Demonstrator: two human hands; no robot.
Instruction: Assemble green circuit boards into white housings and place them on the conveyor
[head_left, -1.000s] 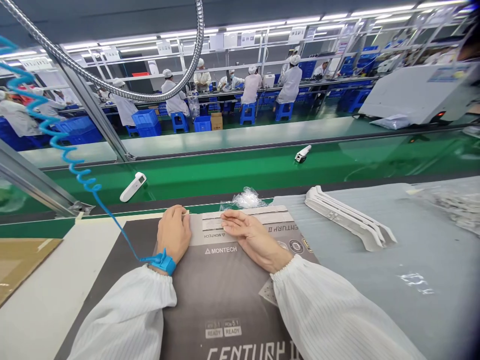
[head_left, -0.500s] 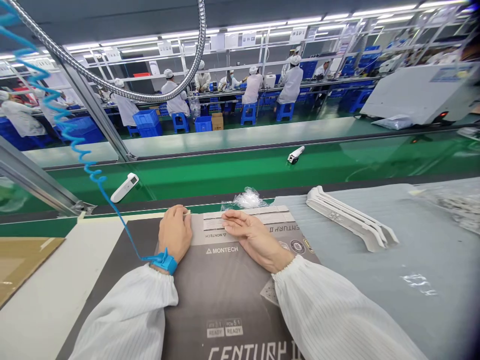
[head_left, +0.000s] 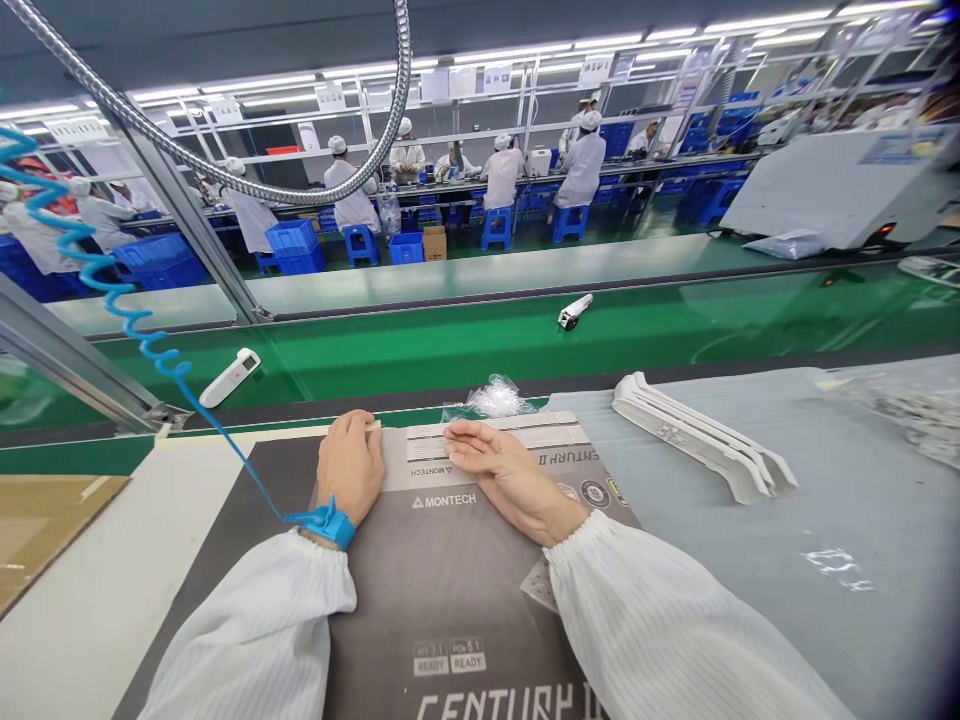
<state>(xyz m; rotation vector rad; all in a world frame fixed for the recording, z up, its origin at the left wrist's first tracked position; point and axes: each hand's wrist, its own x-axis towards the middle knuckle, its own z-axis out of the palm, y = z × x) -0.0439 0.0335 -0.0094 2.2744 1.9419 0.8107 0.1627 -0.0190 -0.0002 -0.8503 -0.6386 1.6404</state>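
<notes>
A flat dark grey printed box (head_left: 420, 570) with MONTECH and CENTURY II lettering lies in front of me, with a pale grey strip along its far edge. My left hand (head_left: 349, 468), in a blue wrist strap (head_left: 328, 522), rests at that far edge. Its fingers are curled, and a small pale bit shows beside the thumb and forefinger; what it is I cannot make out. On its side over the pale strip lies my right hand (head_left: 517, 485), loosely cupped, thumb a little apart from the fingers, nothing visible in it. Crumpled clear plastic (head_left: 499, 396) lies just beyond.
White curved plastic parts (head_left: 701, 435) lie on the grey foam sheet (head_left: 757, 580) at right, near bagged parts (head_left: 911, 405). Two white handheld devices (head_left: 231, 377) sit on the green conveyor (head_left: 405, 350). Brown cardboard (head_left: 52, 525) is at left. A blue coiled cord (head_left: 131, 310) runs to my wrist.
Both white handheld devices have shifted left along the green conveyor. The blue coiled cord has swung a little lower and to the left. My hands and the box have stayed in place.
</notes>
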